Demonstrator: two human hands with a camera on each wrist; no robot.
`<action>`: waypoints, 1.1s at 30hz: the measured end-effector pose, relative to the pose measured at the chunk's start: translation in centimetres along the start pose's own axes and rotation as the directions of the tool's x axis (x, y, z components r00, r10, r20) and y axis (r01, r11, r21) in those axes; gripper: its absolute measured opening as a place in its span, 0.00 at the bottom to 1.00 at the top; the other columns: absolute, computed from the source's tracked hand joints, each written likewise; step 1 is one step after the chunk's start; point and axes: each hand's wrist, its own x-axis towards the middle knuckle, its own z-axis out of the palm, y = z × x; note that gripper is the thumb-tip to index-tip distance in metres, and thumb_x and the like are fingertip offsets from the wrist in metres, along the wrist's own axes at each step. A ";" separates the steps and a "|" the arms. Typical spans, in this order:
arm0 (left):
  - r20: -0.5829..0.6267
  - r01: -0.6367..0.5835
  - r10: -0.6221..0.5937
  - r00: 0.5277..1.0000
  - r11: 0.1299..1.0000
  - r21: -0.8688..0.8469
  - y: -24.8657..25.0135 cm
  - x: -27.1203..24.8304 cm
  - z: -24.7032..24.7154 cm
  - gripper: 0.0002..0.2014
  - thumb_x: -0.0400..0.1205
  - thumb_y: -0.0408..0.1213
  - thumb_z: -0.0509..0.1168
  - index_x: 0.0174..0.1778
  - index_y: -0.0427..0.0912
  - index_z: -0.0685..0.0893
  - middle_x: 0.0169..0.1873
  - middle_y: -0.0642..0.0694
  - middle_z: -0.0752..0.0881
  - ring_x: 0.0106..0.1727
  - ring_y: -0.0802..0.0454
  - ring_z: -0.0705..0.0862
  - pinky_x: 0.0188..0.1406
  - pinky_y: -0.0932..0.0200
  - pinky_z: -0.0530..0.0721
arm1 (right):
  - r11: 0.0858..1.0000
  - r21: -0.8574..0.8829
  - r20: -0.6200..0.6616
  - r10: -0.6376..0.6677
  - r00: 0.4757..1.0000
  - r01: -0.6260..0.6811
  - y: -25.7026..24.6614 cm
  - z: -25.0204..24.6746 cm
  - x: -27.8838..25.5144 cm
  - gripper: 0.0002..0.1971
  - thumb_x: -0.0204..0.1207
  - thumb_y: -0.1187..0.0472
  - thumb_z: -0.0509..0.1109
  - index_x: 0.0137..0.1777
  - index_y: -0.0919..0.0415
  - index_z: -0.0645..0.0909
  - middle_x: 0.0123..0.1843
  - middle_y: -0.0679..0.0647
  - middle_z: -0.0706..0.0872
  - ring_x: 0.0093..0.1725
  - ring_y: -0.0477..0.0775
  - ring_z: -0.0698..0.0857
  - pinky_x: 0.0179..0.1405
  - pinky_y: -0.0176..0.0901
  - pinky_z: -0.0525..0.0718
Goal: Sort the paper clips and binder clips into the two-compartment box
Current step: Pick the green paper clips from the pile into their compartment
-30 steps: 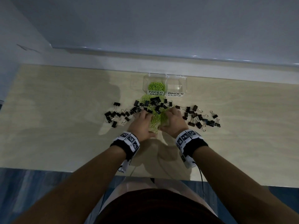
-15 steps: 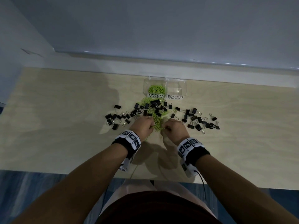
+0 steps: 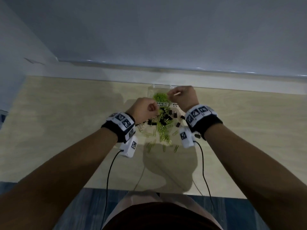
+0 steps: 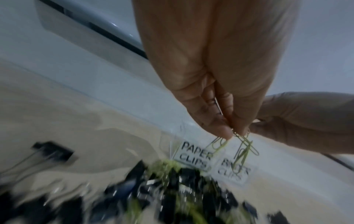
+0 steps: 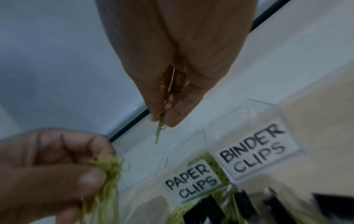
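Both my left hand (image 3: pixel 144 108) and right hand (image 3: pixel 182 95) pinch green paper clips (image 4: pixel 243 145) above the clear box (image 3: pixel 150 92). Its left compartment, labelled PAPER CLIPS, holds a green heap (image 3: pixel 160 96); I cannot see into the right one.

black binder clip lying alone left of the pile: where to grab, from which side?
Judging from the left wrist view, pinch the binder clip across its black body, coming from above. It lies flat, apart from the pile; its thin wire handles trail toward the camera and look harder to hold.

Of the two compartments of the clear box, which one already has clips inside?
The compartment labelled PAPER CLIPS, the left one, holds green paper clips. The BINDER CLIPS compartment beside it looks empty.
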 end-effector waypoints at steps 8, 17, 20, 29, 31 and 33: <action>-0.248 0.013 0.005 0.969 0.997 0.071 1.5 6.4 -2.0 0.06 0.76 0.34 0.71 0.46 0.37 0.85 0.39 0.47 0.85 0.37 0.55 0.81 0.36 0.72 0.78 | 0.990 -0.139 -0.008 0.029 1.000 -0.030 0.3 0.4 3.2 0.08 0.74 0.70 0.69 0.45 0.59 0.88 0.46 0.55 0.90 0.44 0.52 0.88 0.51 0.50 0.88; -0.193 -0.057 0.142 0.971 0.919 0.389 0.4 5.7 2.2 0.08 0.80 0.37 0.66 0.53 0.42 0.82 0.57 0.46 0.80 0.57 0.51 0.78 0.62 0.57 0.76 | 0.704 -0.697 0.192 0.003 0.981 0.135 7.2 0.1 -3.7 0.11 0.75 0.67 0.61 0.50 0.58 0.85 0.49 0.55 0.86 0.50 0.57 0.81 0.49 0.53 0.84; -0.105 -0.119 0.179 0.978 0.899 0.422 -0.6 2.3 4.1 0.07 0.82 0.38 0.62 0.52 0.41 0.82 0.55 0.46 0.80 0.57 0.51 0.76 0.62 0.55 0.78 | 0.563 -0.780 0.254 -0.115 0.960 0.273 8.7 1.0 -5.6 0.16 0.71 0.68 0.64 0.57 0.56 0.83 0.56 0.51 0.86 0.58 0.59 0.77 0.58 0.59 0.77; 0.128 -0.147 0.096 0.987 0.857 0.494 -4.3 -4.3 9.2 0.21 0.84 0.37 0.58 0.74 0.35 0.71 0.71 0.39 0.73 0.72 0.42 0.70 0.74 0.49 0.68 | 0.445 -0.734 0.390 -0.343 0.855 0.513 11.1 3.2 -9.8 0.17 0.65 0.63 0.71 0.55 0.54 0.84 0.52 0.48 0.88 0.52 0.60 0.82 0.47 0.55 0.77; 0.145 -0.179 0.124 0.982 0.857 0.483 -4.7 -5.0 9.4 0.22 0.83 0.37 0.60 0.73 0.34 0.71 0.70 0.37 0.74 0.72 0.40 0.70 0.75 0.49 0.66 | 0.494 -0.706 0.368 -0.356 0.859 0.507 11.1 3.1 -10.1 0.17 0.68 0.57 0.66 0.57 0.53 0.83 0.51 0.49 0.88 0.52 0.60 0.81 0.46 0.54 0.75; 0.163 -0.187 0.125 0.979 0.866 0.464 -5.2 -5.5 9.3 0.25 0.82 0.42 0.61 0.74 0.36 0.70 0.71 0.38 0.74 0.72 0.41 0.69 0.75 0.49 0.65 | 0.567 -0.676 0.347 -0.318 0.882 0.470 10.8 2.9 -10.2 0.21 0.69 0.48 0.59 0.57 0.54 0.83 0.52 0.52 0.86 0.53 0.60 0.80 0.47 0.53 0.73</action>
